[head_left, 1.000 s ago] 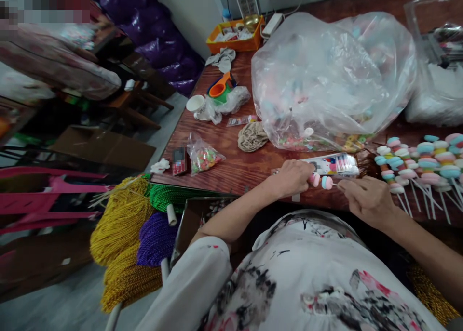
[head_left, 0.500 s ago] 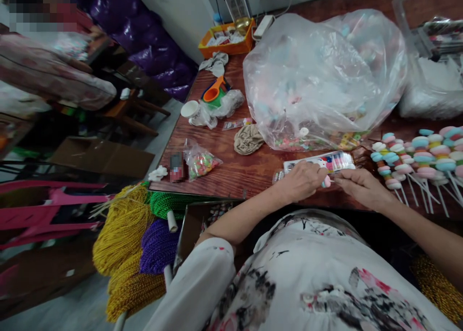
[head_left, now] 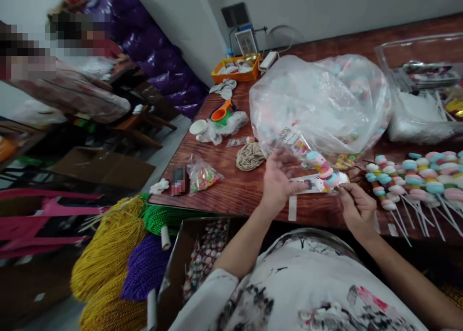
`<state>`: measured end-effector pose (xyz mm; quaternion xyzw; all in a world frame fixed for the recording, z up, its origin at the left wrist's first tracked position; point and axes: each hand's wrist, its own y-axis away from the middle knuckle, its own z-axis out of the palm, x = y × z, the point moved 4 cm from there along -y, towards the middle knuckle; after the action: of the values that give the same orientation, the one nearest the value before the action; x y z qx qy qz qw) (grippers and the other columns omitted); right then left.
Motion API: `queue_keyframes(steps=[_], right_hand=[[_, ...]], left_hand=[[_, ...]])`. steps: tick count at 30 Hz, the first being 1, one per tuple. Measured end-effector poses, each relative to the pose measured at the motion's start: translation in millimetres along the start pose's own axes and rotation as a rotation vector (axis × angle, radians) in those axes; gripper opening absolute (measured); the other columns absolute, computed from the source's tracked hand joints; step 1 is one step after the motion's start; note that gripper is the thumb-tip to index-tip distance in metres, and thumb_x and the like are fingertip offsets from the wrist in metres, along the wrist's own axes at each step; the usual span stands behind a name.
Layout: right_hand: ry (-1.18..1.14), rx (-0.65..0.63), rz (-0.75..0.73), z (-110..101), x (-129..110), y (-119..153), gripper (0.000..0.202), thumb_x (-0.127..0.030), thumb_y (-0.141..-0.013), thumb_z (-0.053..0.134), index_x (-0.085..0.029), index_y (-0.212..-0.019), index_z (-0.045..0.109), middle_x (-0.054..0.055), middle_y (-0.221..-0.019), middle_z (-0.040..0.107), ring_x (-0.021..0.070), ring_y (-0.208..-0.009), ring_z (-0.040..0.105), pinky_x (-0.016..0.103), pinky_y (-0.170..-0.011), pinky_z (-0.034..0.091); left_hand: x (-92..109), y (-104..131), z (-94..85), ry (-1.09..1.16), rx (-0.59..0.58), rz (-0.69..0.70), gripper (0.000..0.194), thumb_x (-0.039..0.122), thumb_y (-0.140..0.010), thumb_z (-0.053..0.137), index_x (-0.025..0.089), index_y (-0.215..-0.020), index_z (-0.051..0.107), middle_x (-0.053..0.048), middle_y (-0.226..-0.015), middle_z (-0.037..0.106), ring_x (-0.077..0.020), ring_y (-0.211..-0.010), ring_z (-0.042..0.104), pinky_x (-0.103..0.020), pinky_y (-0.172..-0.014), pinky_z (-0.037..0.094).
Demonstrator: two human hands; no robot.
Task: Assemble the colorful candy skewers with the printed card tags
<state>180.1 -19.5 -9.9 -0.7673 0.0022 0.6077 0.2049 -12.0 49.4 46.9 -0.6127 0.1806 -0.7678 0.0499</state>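
My right hand (head_left: pixel 359 206) pinches the lower end of a marshmallow skewer (head_left: pixel 321 166), whose pink, yellow and blue pieces point up and left. A clear printed wrapper (head_left: pixel 294 139) seems to surround its upper part. Beside it, my left hand (head_left: pixel 280 179) is open with fingers spread; light contact with the wrapper cannot be made out. Under the skewer lies a flat stack of printed wrappers (head_left: pixel 307 184). More marshmallow skewers (head_left: pixel 419 179) on white sticks lie to the right of my right hand.
A large clear bag of marshmallows (head_left: pixel 318 99) fills the table's middle, with a plastic tub (head_left: pixel 423 114) to its right. Leftward are a tan cloth (head_left: pixel 250 156), a bag of small candies (head_left: pixel 204 177) and an orange basket (head_left: pixel 235 71). Below the edge stands a carton (head_left: pixel 170 283). Other people sit farther left.
My hands have moved apart. My left hand has opened from its closed grip, and the skewer now shows with clear wrapper around its top. The camera view has tilted upward.
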Motion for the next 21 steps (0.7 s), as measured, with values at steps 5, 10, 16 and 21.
queue_keyframes(steps=[5,10,16,21], right_hand=[[-0.016,-0.115,-0.140,32.1,-10.1,1.7,0.014,-0.018,-0.089,0.057,-0.022,-0.100,0.066,-0.002,-0.075,0.061,0.0109,-0.067,0.057,0.024,-0.065,0.047],[0.028,-0.078,-0.244,35.5,-12.1,0.8,0.024,-0.014,-0.086,0.062,-0.023,-0.108,0.067,0.002,-0.093,0.065,0.0143,-0.085,0.061,0.028,-0.075,0.050],[0.219,0.121,-0.320,27.9,-16.4,-0.5,0.010,-0.014,-0.080,0.068,-0.020,-0.086,0.063,-0.002,-0.075,0.060,0.0111,-0.065,0.056,0.024,-0.062,0.045],[0.371,0.103,-0.414,30.5,-17.8,-6.6,0.007,-0.014,-0.084,0.063,-0.019,-0.082,0.058,-0.001,-0.072,0.059,0.0119,-0.065,0.056,0.024,-0.062,0.043]], left_hand=[[-25.0,-37.7,16.9,0.579,-0.030,-0.401,0.055,0.056,-0.064,0.079,0.021,-0.103,0.062,-0.002,-0.081,0.067,-0.0229,-0.087,0.069,-0.046,-0.093,0.051],[-17.4,-51.8,18.7,0.689,-0.010,-0.500,0.042,0.053,-0.082,0.064,0.017,-0.064,0.052,0.004,-0.054,0.052,-0.0113,-0.052,0.057,-0.040,-0.083,0.055],[-22.5,-44.5,16.9,0.722,-0.055,-0.492,0.046,0.058,-0.077,0.068,0.017,-0.066,0.049,0.004,-0.056,0.050,-0.0136,-0.056,0.061,-0.039,-0.078,0.055],[-28.7,-38.4,16.3,0.719,-0.072,-0.494,0.049,0.058,-0.072,0.072,0.017,-0.066,0.046,0.004,-0.058,0.051,-0.0156,-0.061,0.063,-0.035,-0.073,0.053]])
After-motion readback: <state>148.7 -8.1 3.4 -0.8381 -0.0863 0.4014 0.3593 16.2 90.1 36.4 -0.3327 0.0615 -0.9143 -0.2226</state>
